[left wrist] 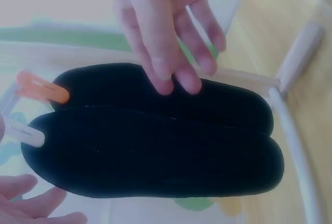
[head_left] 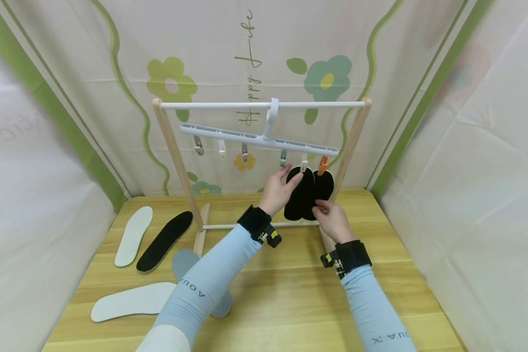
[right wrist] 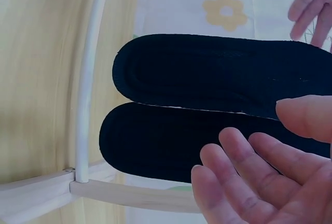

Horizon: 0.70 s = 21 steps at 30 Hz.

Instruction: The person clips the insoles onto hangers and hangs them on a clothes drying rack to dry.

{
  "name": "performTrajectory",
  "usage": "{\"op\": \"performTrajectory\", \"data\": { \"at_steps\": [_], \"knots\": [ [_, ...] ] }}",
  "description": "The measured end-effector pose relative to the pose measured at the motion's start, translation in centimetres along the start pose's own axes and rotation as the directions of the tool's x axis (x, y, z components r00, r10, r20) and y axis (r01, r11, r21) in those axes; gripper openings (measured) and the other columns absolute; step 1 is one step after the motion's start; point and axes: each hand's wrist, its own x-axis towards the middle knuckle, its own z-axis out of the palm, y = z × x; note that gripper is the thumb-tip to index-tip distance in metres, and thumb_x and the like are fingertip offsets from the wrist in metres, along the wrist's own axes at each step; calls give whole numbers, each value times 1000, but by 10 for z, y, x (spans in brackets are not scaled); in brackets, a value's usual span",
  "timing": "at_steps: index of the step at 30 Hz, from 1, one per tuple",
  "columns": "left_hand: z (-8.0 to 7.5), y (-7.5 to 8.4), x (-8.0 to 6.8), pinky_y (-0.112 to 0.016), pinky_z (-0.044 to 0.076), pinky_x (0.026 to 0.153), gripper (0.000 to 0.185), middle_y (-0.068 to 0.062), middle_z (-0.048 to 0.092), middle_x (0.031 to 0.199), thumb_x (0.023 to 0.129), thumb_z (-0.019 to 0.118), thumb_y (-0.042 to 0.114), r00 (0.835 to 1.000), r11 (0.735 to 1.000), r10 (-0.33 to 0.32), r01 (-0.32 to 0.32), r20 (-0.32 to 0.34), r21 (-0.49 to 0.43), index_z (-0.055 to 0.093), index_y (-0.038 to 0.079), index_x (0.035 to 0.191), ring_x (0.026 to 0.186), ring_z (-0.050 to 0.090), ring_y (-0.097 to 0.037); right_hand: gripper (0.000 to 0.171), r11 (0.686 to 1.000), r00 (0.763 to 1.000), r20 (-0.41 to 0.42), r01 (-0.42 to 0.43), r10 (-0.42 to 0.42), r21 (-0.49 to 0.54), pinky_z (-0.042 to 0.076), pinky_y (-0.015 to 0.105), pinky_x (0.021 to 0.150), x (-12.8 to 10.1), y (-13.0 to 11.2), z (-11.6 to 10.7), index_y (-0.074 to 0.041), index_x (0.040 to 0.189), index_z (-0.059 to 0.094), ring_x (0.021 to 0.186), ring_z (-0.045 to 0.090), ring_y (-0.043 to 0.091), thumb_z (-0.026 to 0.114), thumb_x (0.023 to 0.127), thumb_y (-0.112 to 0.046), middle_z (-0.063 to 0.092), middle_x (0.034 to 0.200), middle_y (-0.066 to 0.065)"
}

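Observation:
Two black insoles hang side by side from a pale grey hanger (head_left: 228,135). A white clip (left wrist: 25,133) bites the top of the left insole (head_left: 300,198); an orange clip (head_left: 323,165) bites that of the right insole (head_left: 324,186). My left hand (head_left: 278,192) is beside the left insole's top, thumb close to the white clip and the other fingers (left wrist: 44,203) spread. My right hand (head_left: 335,222) is at the lower part of the right insole, its relaxed fingers (right wrist: 244,154) overlapping it in the right wrist view.
The hanger hooks over the white bar (head_left: 215,105) of a wooden stand (head_left: 176,156), with several free clips along it. On the table (head_left: 281,308) at left lie a white insole (head_left: 133,237), a black insole (head_left: 164,242), another white insole (head_left: 129,301) and grey pieces (head_left: 185,263) partly hidden by my left forearm.

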Motion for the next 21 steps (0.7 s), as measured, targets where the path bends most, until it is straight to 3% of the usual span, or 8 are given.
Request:
{"op": "performTrajectory", "data": {
  "at_steps": [6,12,14,17,19,21],
  "knots": [
    [-4,-5,-4,-35,30,114,70,-3,37,156,98,58,50,999,999,-32,32,7,-2,37,12,153,144,30,-18,40,999,1000,0,-11,11,44,50,49,92,-9,2,0,4,137,54,113,60,39,54,102,-17,61,125,25],
    [-9,-12,-9,-37,31,113,74,-4,37,156,98,57,50,998,998,-57,56,26,22,34,8,153,143,31,-21,40,998,1000,3,-13,13,55,50,49,93,-20,5,0,4,136,55,113,60,39,54,103,-18,60,126,24],
    [-11,-14,-11,-35,43,104,74,-9,55,140,97,58,50,996,997,-81,81,29,20,34,8,154,119,57,-21,40,998,1000,-1,-12,12,67,50,49,93,-25,6,0,3,136,55,113,60,39,54,103,-19,60,126,24],
    [-15,-20,-14,-35,44,102,73,-10,57,137,97,59,50,994,994,-109,108,18,30,36,9,153,115,58,-19,39,996,1000,-10,-12,13,90,49,49,94,-31,8,-1,3,135,56,114,59,37,54,103,-19,60,127,23],
    [-18,-24,-16,-35,43,104,72,-12,56,137,98,59,49,993,993,-118,117,18,31,36,9,153,116,57,-21,38,995,1000,-15,-8,10,101,49,49,96,-35,11,-1,3,134,57,116,58,37,54,103,-20,59,128,23],
    [-22,-28,-19,-38,30,114,71,-11,38,155,99,58,47,993,993,-115,114,21,23,36,6,152,142,33,-23,38,995,1000,-22,-7,10,104,48,49,96,-40,13,-1,2,134,57,116,58,37,55,103,-20,59,129,22]
  ]
}}
